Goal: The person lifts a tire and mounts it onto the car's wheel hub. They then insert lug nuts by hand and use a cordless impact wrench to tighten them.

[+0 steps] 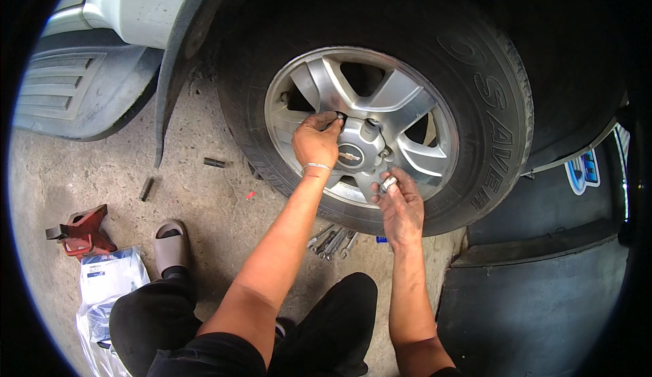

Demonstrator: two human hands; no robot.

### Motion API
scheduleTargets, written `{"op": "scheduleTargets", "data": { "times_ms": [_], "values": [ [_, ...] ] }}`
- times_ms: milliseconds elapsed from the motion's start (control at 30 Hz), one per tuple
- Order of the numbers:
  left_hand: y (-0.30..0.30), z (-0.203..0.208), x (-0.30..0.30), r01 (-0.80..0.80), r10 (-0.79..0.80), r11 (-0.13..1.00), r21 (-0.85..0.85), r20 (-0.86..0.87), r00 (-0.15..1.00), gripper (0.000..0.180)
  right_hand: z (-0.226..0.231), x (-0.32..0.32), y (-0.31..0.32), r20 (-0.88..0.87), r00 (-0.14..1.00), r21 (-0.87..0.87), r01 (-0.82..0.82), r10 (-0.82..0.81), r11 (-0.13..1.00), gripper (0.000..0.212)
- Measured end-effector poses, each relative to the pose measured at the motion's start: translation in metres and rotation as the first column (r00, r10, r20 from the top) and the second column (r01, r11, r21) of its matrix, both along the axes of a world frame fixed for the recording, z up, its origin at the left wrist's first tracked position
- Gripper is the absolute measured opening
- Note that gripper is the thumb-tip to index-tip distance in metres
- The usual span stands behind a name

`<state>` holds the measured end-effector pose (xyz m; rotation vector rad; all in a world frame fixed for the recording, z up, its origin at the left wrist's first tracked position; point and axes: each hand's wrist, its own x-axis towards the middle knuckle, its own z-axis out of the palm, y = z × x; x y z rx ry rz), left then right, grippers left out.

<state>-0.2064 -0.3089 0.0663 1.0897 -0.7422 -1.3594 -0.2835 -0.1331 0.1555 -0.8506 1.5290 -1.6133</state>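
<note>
A silver alloy wheel in a black tire stands upright before me. At the upper left of its center cap, my left hand pinches a lug nut at a stud hole. Lower right of the cap, my right hand holds a loose silver lug nut between thumb and fingers, just off the wheel face. Other stud positions show around the cap, partly in shadow.
Several wrenches lie on the concrete below the tire. Two dark sockets and a red jack stand are at the left, near a plastic-wrapped package. A running board juts out upper left; dark panels stand right.
</note>
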Motion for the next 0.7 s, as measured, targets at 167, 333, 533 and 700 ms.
{"op": "scheduleTargets", "data": {
  "times_ms": [167, 333, 533, 700],
  "values": [
    [0.008, 0.011, 0.004, 0.004, -0.007, 0.999, 0.037, 0.082, 0.997, 0.020, 0.022, -0.003, -0.020, -0.124, 0.990, -0.019, -0.076, 0.073, 0.997, 0.035],
    [0.006, 0.008, 0.000, -0.051, 0.050, 0.999, 0.004, 0.078, 0.996, 0.016, 0.034, 0.000, -0.033, -0.341, 0.933, 0.073, -0.096, 0.115, 0.993, 0.030],
    [-0.008, -0.016, -0.011, 0.022, -0.036, 0.998, -0.064, -0.217, 0.976, 0.023, 0.065, 0.000, -0.059, -0.877, 0.451, 0.120, -0.128, 0.165, 0.984, 0.026],
    [-0.003, -0.006, 0.002, 0.063, -0.064, 0.997, 0.040, 0.035, 0.997, 0.026, 0.094, 0.008, -0.077, -0.977, 0.062, 0.192, -0.169, 0.205, 0.967, 0.026]
  ]
}}
